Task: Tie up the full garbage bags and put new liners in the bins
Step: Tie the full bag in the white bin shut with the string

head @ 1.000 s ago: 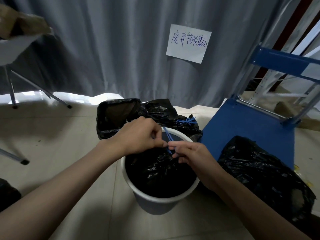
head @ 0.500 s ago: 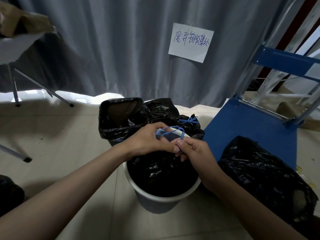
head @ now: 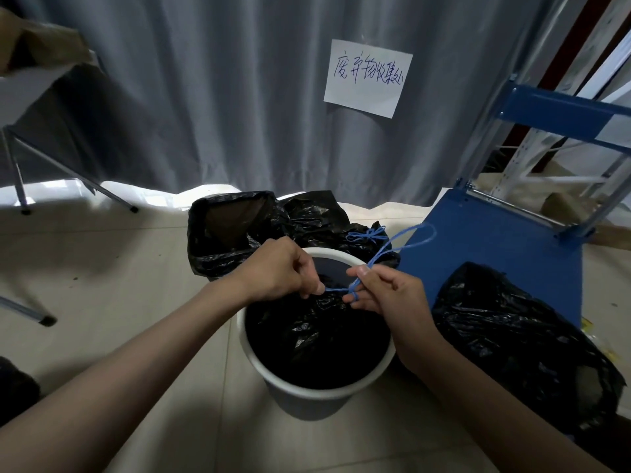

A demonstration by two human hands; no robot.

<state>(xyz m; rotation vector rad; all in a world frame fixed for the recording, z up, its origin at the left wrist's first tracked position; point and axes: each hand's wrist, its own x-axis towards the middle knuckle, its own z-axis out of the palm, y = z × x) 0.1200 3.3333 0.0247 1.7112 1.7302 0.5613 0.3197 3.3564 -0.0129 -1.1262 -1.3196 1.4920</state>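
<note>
1. Take the white bin (head: 309,394) as the landmark. It stands on the pale tiled floor (head: 102,302), and the black bag (head: 317,339) inside it, gathered up and full, is the thing being tied.
2. Just above the bin's mouth the left hand (head: 276,269) has a narrow grip, thumb and fingers pinched on one end of the thin blue drawstring (head: 336,289). The right hand (head: 386,291) grips the other side, with the cord wound round a finger. A free loop (head: 409,238) of the string stands up beyond the bin's far rim.
3. The bag film looks thin, soft and slick, and will likely tear if hauled by the plastic. The better hold is the string, close to the gathered neck. The cord looks light and limp, so it needs tension from both hands to set a knot.
4. How heavy the bag is cannot be told from here.
5. Right of the bin lies another black bag (head: 512,339), partly on a blue platform cart (head: 495,244).
6. Behind the bin sits a lined bin with an open black liner (head: 228,227), and beside that a bag (head: 345,230) already tied with a blue bow (head: 367,235).
7. Left of the bin, well apart, stand the metal legs (head: 20,186) of a folding worktop.
8. Farthest behind the bin hangs a grey curtain (head: 222,97) with a handwritten paper note (head: 367,78) pinned on it.
</note>
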